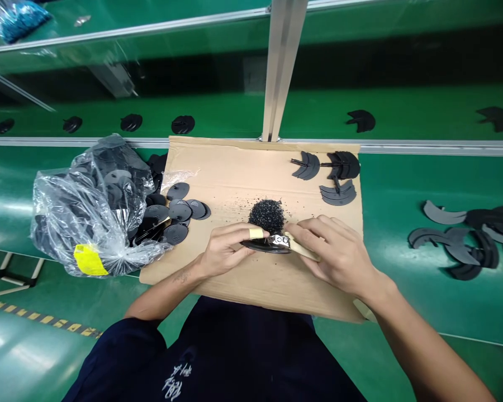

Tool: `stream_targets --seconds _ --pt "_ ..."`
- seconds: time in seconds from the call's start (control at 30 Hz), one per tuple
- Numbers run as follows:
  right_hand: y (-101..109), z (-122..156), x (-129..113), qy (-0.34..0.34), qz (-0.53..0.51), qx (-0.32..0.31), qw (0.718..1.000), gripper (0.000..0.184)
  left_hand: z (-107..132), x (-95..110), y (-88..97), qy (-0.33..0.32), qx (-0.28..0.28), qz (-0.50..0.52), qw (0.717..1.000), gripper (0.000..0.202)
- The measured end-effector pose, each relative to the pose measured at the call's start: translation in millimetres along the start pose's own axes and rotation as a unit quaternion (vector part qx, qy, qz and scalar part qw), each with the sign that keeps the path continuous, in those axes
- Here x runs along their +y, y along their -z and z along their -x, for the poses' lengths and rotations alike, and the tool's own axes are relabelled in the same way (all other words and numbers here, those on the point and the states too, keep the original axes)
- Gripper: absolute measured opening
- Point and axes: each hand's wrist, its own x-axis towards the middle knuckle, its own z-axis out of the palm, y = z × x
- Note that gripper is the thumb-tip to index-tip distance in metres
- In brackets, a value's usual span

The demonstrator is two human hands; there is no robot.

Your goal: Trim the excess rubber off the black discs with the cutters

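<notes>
With the black disc (257, 246) as the clock's centre, it sits low over a brown cardboard sheet (243, 287), tilted nearly edge-on. The left hand (226, 251), at nine o'clock, is closed in a pinch on the disc, a yellow wrap (257, 232) around one finger. The right hand (337, 251), at three, is curled firmly about a pale handle (304, 252), whose marked end (280, 240) meets the disc's rim; whether that end is sharp cannot be told. At twelve, just beyond, lies a heap of black crumbs (267, 214). If the end is an edge, pressing too hard could make it skid off the rim into the left fingers, or gouge the disc. A loose pinch might let the disc twist or drop into the crumbs, scattering them. Near ten o'clock, loose discs (180, 210) overlap beside a knotted clear bag (96, 206); a swing of the left forearm could knock them. Between one and two, curved black pieces (338, 192) lie well apart from both hands, probably safe from a slip.
</notes>
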Motion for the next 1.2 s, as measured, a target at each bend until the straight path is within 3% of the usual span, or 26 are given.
stream_targets --seconds 0.47,0.57,0.7,0.8,0.9,1.0,1.1,1.2 --pt "4 -3 -8 0.033 0.103 0.017 0.994 0.027 2 7 1.3 -0.014 0.001 -0.008 1.0 0.031" --pt "0 1 -6 0.009 0.06 0.006 0.998 0.028 -2 8 7.0 -0.017 -0.037 -0.04 0.998 0.033" --pt "-2 3 -2 -0.03 -0.014 -0.017 0.999 0.025 -9 7 15.3 -0.053 -0.134 -0.12 0.982 0.028" --pt "0 8 5 -0.059 -0.067 -0.045 0.995 0.026 -19 1 27.4 -0.042 -0.199 -0.136 0.97 0.022" --pt "-6 27 15 -0.088 -0.033 -0.042 0.995 0.031 -44 -18 51.2 0.002 -0.26 -0.155 0.953 0.019" --pt "-22 53 22 -0.113 0.044 -0.013 0.993 0.038 -85 -55 81.2 0.032 -0.279 -0.25 0.927 0.018" --pt "-38 74 19 -0.141 0.107 0.003 0.984 0.039 -134 -101 102.3 0.11 -0.228 -0.379 0.89 0.02" --pt "-44 84 9 -0.161 0.123 0.001 0.979 0.042 -173 -143 107.3 0.183 -0.166 -0.444 0.861 0.032"
